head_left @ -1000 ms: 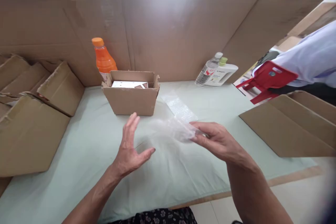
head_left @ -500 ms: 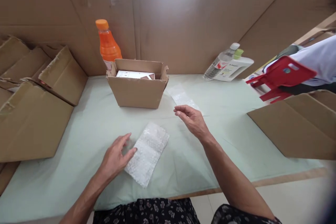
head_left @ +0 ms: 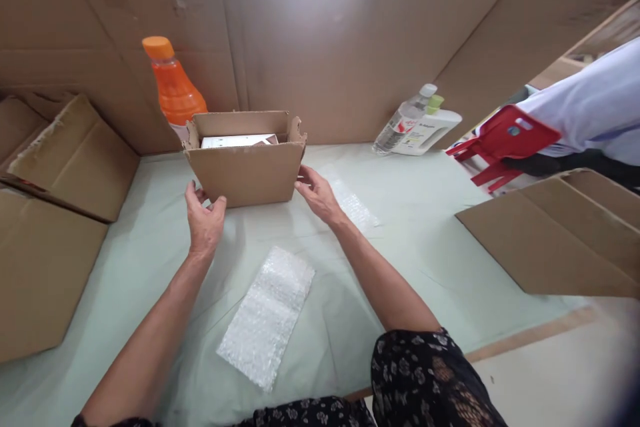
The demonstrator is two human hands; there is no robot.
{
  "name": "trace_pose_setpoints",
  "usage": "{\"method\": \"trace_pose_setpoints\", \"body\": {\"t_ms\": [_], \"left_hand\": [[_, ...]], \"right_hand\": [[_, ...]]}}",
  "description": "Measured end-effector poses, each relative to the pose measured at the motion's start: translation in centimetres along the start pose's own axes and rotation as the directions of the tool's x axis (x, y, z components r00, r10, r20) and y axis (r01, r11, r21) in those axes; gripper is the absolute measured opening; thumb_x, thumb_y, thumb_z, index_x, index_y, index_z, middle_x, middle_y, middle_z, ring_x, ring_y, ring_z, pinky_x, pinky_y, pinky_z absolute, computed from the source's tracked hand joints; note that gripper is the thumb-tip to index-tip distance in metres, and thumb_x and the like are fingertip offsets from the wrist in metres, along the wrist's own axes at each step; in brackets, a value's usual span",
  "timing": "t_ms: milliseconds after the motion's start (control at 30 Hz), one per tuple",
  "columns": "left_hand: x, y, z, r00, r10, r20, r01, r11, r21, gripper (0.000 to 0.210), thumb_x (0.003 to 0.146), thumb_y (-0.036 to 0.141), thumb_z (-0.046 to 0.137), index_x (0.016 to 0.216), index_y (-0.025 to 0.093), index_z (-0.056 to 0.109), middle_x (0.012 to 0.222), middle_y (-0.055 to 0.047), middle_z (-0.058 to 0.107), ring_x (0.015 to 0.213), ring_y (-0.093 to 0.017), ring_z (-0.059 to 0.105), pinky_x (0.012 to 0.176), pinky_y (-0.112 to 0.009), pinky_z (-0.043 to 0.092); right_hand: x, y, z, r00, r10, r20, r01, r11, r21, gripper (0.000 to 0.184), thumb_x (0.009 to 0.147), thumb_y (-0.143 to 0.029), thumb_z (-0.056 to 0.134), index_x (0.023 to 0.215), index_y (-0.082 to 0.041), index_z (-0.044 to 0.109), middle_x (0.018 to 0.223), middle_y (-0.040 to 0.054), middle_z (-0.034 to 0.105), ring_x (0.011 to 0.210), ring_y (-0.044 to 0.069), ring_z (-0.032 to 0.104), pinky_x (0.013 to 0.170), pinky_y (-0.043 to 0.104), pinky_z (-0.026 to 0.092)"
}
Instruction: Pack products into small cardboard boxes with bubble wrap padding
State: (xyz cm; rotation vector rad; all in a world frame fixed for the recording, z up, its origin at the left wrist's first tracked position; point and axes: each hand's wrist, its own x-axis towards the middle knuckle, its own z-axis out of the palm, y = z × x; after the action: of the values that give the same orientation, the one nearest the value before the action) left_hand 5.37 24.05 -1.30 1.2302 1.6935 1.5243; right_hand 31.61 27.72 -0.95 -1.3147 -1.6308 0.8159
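Observation:
A small open-topped cardboard box (head_left: 243, 173) stands on the cloth in front of me, with a white carton (head_left: 235, 141) showing inside it. My left hand (head_left: 204, 220) is at the box's lower left corner, thumb at the front and fingers around the side. On the opposite side, my right hand (head_left: 317, 193) holds the lower right edge, its fingertips partly hidden behind the box. A bubble wrap pouch (head_left: 270, 313) lies flat nearer to me, between my forearms. Another clear bubble wrap piece (head_left: 355, 203) rests just right of my right hand.
Larger cardboard boxes (head_left: 45, 267) crowd the left side; another cardboard box (head_left: 555, 240) sits at the right. Behind stand an orange bottle (head_left: 180, 93), a clear plastic bottle (head_left: 400, 123) and a white jug (head_left: 433, 133). A red chair (head_left: 525, 137) and a person's white sleeve (head_left: 590, 100) are beyond.
Both hands have moved forward to the small box, the left away from the bubble wrap pouch, the right leftward from above the cloth. The view has shifted slightly.

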Motion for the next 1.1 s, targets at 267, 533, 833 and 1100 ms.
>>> {"method": "trace_pose_setpoints", "body": {"t_ms": [267,533,833,1100], "left_hand": [[-11.7,-1.7,-6.3,0.905,0.116,0.410,-0.323,0.815,0.481,0.034,0.080,0.045,0.068,0.105,0.021,0.072,0.121,-0.014,0.066,0.119,-0.035,0.056,0.105,-0.054,0.045],[-16.2,1.0,-7.6,0.840,-0.182,0.510,0.079,0.973,0.218,0.024,0.078,0.040,0.064,0.069,0.021,0.054,0.083,-0.003,0.068,0.078,-0.019,0.063,0.073,-0.032,0.050],[-14.8,4.1,-12.2,0.816,-0.480,0.322,0.559,0.797,-0.228,0.068,0.056,0.043,0.088,0.111,0.020,0.056,0.078,0.001,0.071,0.061,-0.013,0.064,0.060,-0.023,0.050],[-15.4,3.3,-3.8,0.706,-0.334,0.624,0.474,0.878,-0.065,0.077,0.073,0.044,0.070,0.140,0.015,0.046,0.086,-0.003,0.072,0.067,-0.016,0.065,0.064,-0.027,0.051]], "right_hand": [[-7.2,6.0,-11.3,0.930,0.201,-0.308,-0.357,0.698,-0.621,0.028,0.080,-0.037,0.070,0.097,-0.015,0.071,0.120,0.0215,0.069,0.119,0.039,0.060,0.103,0.055,0.044],[-14.3,1.8,-5.9,0.955,0.242,-0.170,-0.294,0.738,-0.607,0.018,0.082,-0.038,0.063,0.076,-0.021,0.067,0.090,0.0065,0.074,0.092,0.024,0.066,0.086,0.037,0.047],[-22.7,-5.4,-2.4,0.976,0.215,-0.043,-0.219,0.951,-0.217,0.041,0.088,-0.059,0.062,0.106,-0.023,0.070,0.121,0.0118,0.072,0.115,0.030,0.065,0.100,0.049,0.048],[-21.0,-6.0,0.1,0.930,0.358,-0.084,-0.319,0.899,0.300,0.073,0.083,-0.051,0.071,0.145,-0.022,0.045,0.101,0.0056,0.068,0.087,0.020,0.068,0.084,0.039,0.058]]}}
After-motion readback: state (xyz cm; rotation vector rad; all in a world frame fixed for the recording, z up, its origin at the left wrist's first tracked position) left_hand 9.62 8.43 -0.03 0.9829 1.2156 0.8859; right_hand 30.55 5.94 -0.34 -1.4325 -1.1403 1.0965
